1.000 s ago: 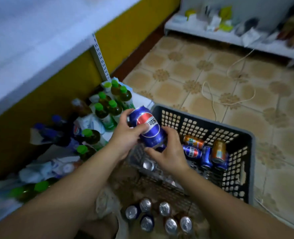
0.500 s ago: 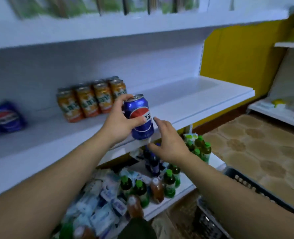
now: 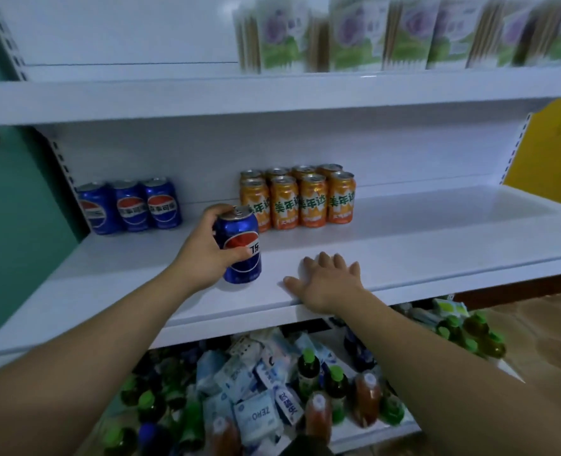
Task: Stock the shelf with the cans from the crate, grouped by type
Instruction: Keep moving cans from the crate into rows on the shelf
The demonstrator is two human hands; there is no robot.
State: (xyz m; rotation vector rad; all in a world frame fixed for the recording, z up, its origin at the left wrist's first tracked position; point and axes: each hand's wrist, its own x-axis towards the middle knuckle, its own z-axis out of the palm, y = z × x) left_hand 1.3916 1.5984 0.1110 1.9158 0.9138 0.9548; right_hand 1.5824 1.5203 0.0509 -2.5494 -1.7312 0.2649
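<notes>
Lower shelf [image 3: 354, 432] nearest: green-capped bottles [image 3: 308, 366] and white packets [image 3: 256, 413] in a jumble. Above it, right hand [image 3: 326, 281] lies flat on the front of the middle shelf [image 3: 436, 245], fingers straight and spread, holding nothing. Left hand [image 3: 206, 248] wraps a blue cola can [image 3: 239, 246] — upright, base at or just above the shelf, can't tell which. Behind: three blue cans [image 3: 129, 205] at back left, block of orange cans [image 3: 300, 199] just right of the held can. Top shelf [image 3: 173, 93] — blurred green-and-white packs [image 3: 371, 31].
</notes>
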